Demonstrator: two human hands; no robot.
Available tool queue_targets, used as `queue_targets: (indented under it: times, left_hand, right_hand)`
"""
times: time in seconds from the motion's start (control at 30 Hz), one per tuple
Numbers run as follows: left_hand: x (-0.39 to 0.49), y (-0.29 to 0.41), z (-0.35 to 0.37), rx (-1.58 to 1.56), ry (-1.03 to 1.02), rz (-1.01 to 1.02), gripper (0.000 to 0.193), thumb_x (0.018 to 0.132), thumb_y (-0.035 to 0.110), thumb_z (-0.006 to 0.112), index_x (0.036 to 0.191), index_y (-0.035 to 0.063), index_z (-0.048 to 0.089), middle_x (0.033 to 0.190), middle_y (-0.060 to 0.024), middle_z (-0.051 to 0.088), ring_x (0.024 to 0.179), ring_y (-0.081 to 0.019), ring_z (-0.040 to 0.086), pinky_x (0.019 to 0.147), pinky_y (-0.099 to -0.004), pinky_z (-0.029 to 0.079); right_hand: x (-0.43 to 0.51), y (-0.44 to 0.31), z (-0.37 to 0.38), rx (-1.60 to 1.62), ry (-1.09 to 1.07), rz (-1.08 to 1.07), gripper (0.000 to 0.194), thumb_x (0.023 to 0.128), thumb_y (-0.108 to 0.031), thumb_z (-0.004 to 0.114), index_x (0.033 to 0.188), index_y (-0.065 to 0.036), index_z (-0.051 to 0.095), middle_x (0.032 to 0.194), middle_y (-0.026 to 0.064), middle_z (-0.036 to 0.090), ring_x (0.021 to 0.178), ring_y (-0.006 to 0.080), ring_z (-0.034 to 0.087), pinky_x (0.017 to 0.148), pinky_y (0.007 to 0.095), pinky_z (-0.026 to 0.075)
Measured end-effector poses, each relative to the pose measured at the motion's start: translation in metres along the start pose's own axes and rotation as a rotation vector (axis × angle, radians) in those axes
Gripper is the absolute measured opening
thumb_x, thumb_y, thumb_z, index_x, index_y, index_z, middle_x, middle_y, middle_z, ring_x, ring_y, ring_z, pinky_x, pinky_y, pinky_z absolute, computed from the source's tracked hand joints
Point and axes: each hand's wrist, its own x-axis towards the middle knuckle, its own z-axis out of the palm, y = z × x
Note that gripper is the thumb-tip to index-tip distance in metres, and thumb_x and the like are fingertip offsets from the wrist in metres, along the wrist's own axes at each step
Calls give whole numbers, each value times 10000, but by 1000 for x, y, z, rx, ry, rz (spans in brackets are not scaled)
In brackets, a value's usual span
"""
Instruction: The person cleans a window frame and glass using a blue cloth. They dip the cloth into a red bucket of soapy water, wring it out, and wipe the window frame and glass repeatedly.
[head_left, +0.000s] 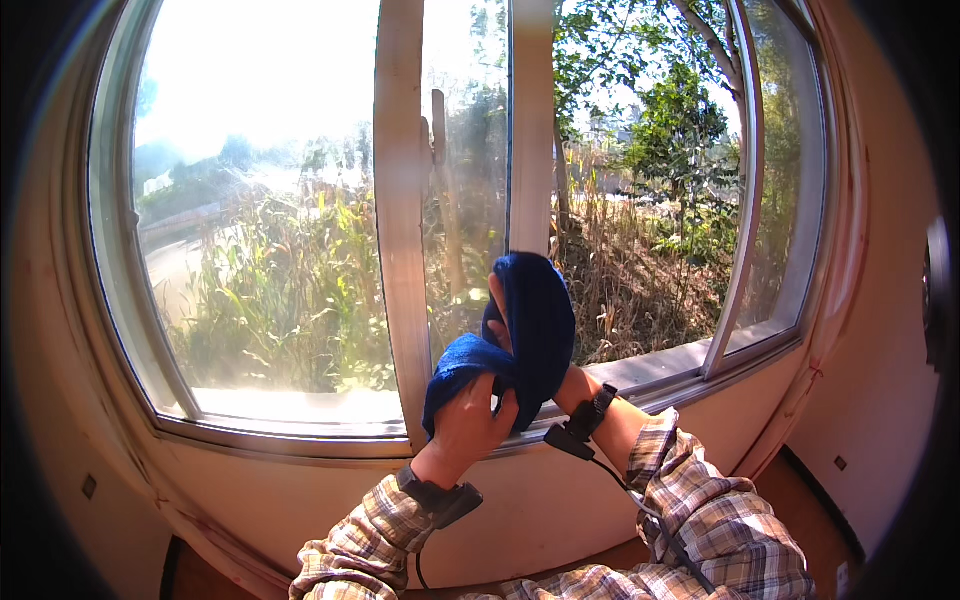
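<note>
A blue cloth, towel-like in texture, hangs in folds between my two hands in front of the window frame. My left hand grips its lower left part, thumb towards the right. The cloth wraps over my right hand; only some fingertips and the wrist show, and the rest is hidden. Both hands are close together, just above the lower window track. Whether the cloth touches the frame or the glass, I cannot tell.
Sliding panes stand to either side, the left glass hazy with glare. The right section shows trees and dry grass outside. A pink curtain hangs at the right. Black wrist devices trail cables along my sleeves.
</note>
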Motion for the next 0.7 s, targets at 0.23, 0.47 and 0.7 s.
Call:
queue_targets:
  times: [0.23, 0.47, 0.7]
  left_hand:
    - [-47, 27, -4, -63, -405, 14, 268, 759, 133, 687, 1002, 30, 641, 881, -161, 656, 813, -342, 650, 704, -391, 524]
    - [-32, 10, -9, -144, -535, -577, 313, 891, 274, 665, 753, -5, 700, 591, -16, 643, 594, -59, 609, 556, -227, 476]
    - [-40, -46, 50, -404, -150, -644, 350, 846, -70, 508, 1171, -31, 632, 1033, -91, 685, 961, -142, 638, 882, -269, 506]
  right_hand:
    - [-107, -35, -32, 1012, -618, 747, 399, 959, -236, 537, 1308, -42, 543, 1361, 158, 518, 1273, 254, 487, 1050, 387, 385]
    - [-178, -64, -137, 976, -419, 848, 200, 916, -66, 588, 1066, -48, 718, 1160, 66, 663, 1097, 140, 592, 946, 261, 454]
    - [-257, -105, -190, 1067, -482, 1458, 416, 774, 153, 499, 1083, -20, 716, 1052, 70, 705, 987, 148, 640, 883, 273, 501]
